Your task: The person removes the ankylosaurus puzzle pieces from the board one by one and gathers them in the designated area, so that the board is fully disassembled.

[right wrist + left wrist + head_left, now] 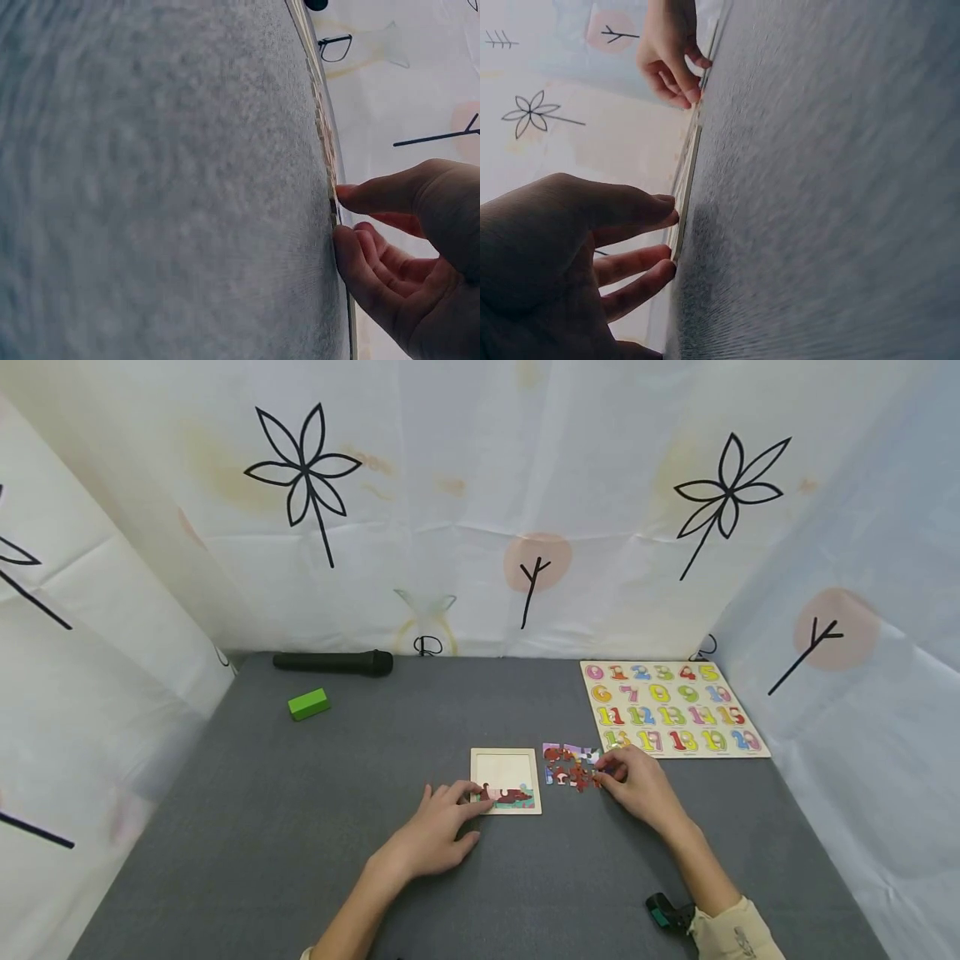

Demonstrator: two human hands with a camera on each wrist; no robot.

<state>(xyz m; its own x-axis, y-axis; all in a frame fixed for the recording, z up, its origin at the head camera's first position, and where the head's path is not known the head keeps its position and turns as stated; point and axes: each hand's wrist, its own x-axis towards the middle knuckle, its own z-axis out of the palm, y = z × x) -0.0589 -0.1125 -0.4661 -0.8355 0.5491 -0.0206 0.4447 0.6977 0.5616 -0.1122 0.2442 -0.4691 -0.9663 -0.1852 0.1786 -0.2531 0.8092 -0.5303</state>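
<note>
A small wooden puzzle frame [504,760] lies flat on the table, with a row of brown, pink and teal puzzle pieces [510,796] along its lower part. My left hand [435,831] rests its fairly straight fingers on the frame's left side and lower-left corner. Right of the frame lies a cluster of loose jigsaw pieces [562,764], mostly reddish brown with purple and white bits. At that cluster's right edge, my right hand [637,785] pinches a puzzle piece between thumb and finger, low at the table. In the right wrist view the fingertips [346,196] partly hide that piece.
A number puzzle board [663,717] lies at the back right, just beyond my right hand. At the back left are a black microphone [330,663] and a green block [308,703]. A dark device [667,912] sits by my right wrist. Patterned cloth [450,510] encloses the table.
</note>
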